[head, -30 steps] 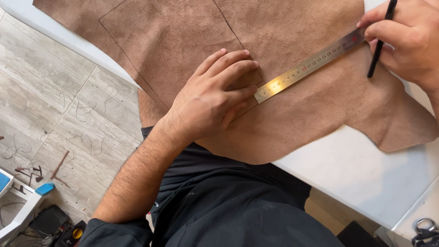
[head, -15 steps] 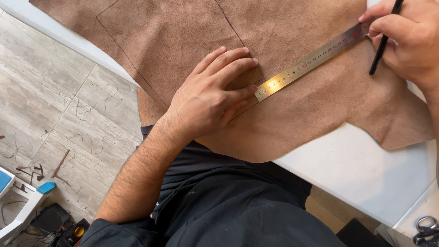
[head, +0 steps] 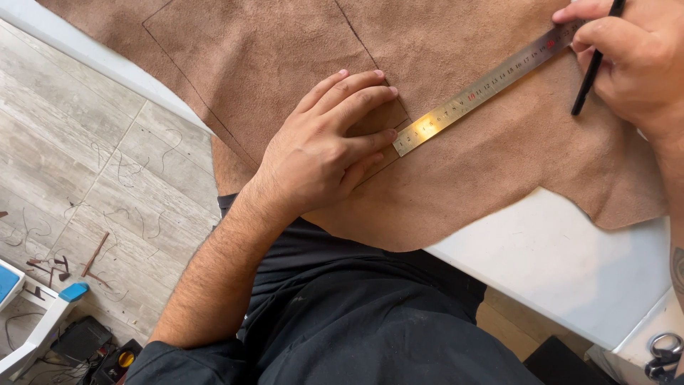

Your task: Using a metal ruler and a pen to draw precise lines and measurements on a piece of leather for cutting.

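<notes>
**Steel ruler held flat on suede hide, pen at its far end**

A brown suede leather hide (head: 285,64) lies spread across a white table (head: 563,271), with its lower edge hanging slightly over the table's near side. Thin dark lines are already drawn on the hide: one runs down from the top edge towards the ruler, and others form a corner at the upper left.

A steel ruler (head: 484,85) lies diagonally on the hide, rising from its lower left end near the middle of the view to the upper right.

The left hand (head: 320,150) rests palm down on the hide, fingers extended and close together, not gripping anything. Its fingertips (head: 388,134) reach the lower left end of the ruler and touch it there.

The right hand (head: 634,64) is at the upper right, at the ruler's far end. It is closed around a slim black pen (head: 591,71), held between thumb and fingers. The pen slants downward, and its tip sits on the hide just below the ruler's edge.

The person wears a dark garment (head: 356,321), visible at the bottom of the view. To the left is a grey wood-pattern floor (head: 85,178) with small scraps scattered on it. A metal tool with ring handles (head: 662,353) shows at the lower right corner.
</notes>
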